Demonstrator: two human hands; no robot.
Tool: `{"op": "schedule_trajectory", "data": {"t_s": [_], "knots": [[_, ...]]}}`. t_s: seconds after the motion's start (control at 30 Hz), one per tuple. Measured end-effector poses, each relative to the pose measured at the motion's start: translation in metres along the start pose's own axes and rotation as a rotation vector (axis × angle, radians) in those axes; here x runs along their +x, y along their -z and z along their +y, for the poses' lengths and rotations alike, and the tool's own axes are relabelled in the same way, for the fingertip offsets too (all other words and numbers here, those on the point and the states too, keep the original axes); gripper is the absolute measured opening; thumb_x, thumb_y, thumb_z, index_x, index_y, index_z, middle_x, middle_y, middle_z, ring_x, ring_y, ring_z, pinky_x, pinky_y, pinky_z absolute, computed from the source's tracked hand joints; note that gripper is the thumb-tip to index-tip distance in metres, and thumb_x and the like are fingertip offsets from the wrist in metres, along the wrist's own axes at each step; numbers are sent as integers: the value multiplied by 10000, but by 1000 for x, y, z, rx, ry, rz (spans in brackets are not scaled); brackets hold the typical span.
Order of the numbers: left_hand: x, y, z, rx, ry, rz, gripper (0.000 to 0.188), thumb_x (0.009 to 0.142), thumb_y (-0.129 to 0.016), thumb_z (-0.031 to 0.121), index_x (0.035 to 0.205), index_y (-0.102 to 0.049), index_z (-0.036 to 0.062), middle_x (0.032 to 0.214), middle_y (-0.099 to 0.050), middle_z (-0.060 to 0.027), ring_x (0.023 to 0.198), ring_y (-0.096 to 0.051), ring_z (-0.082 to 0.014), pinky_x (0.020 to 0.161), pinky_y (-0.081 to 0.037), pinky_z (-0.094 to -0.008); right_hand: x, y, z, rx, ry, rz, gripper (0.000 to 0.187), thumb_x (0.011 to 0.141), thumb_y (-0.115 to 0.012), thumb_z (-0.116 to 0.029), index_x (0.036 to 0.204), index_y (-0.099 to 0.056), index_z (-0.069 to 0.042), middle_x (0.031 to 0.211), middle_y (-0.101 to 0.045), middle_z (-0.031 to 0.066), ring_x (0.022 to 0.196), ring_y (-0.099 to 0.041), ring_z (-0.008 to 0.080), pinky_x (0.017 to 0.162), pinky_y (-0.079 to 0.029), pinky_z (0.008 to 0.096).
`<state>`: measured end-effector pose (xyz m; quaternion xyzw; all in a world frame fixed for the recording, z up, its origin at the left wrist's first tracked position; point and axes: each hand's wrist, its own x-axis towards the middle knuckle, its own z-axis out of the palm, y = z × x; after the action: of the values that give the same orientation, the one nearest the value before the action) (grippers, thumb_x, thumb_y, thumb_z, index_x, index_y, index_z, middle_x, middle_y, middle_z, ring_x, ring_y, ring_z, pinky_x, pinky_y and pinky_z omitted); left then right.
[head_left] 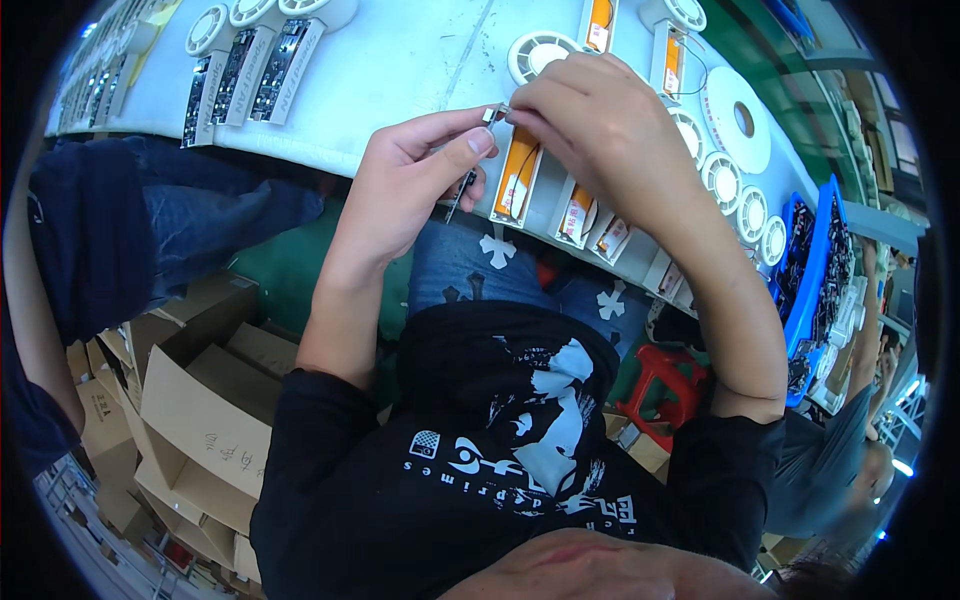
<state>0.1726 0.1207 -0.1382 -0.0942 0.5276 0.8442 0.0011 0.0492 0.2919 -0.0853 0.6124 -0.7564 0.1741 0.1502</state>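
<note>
Over the table's near edge, my left hand (pixel 405 180) is closed around a narrow dark circuit board (pixel 461 190), whose lower end sticks out below the fingers. A small pale connector (pixel 492 115) shows at its thumb and fingertips. My right hand (pixel 600 115) meets it there in a pinch; what lies between those fingertips is too small to make out. Beneath the hands lies a white handheld fan, its round head (pixel 540 50) partly covered by my right hand. Its opened handle (pixel 518 172) shows an orange battery and a thin dark wire.
Several opened fan handles (pixel 575 212) lie to the right, with round fan heads (pixel 722 178) and a white roll (pixel 738 120). At left are fans with fitted boards (pixel 238 75). Blue bins (pixel 812 265) hold dark parts. Cardboard boxes (pixel 205 420), a red stool (pixel 660 390) and other people flank me.
</note>
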Motion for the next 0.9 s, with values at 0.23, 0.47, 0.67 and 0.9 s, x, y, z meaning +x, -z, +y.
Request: {"op": "schedule_trajectory", "data": {"t_s": [0.23,0.47,0.67,0.9], "knots": [[2,12,2,79,38,-162,328,1006,-651,183,1213,-672,-70,904,-669,-64,683,-592,-93,606,-496,-226,3,4,13,120,89,-33,222,806,-757,-80,1021,-708,-49,869,-653,91,836,-650,279,738,-535,373],[0,7,-3,41,13,-145,323,1022,-625,180,1233,-648,-63,933,-676,-78,696,-616,-106,608,-515,-236,3,12,12,118,77,-94,250,809,-763,-65,1054,-719,-66,885,-669,79,860,-665,260,750,-550,354],[-2,8,-5,-75,-15,-70,344,1034,-600,184,1277,-614,-59,977,-676,-92,713,-643,-124,619,-545,-252,-6,33,3,366,-199,-142,313,811,-786,-66,1116,-720,-85,966,-677,61,879,-670,198,711,-548,325],[0,5,-3,-43,5,-65,352,1047,-572,193,1285,-604,-64,999,-665,-103,726,-655,-138,626,-557,-259,-16,37,11,398,-108,-174,359,799,-801,-65,1145,-707,-76,1007,-671,63,849,-662,204,692,-539,312]]}}
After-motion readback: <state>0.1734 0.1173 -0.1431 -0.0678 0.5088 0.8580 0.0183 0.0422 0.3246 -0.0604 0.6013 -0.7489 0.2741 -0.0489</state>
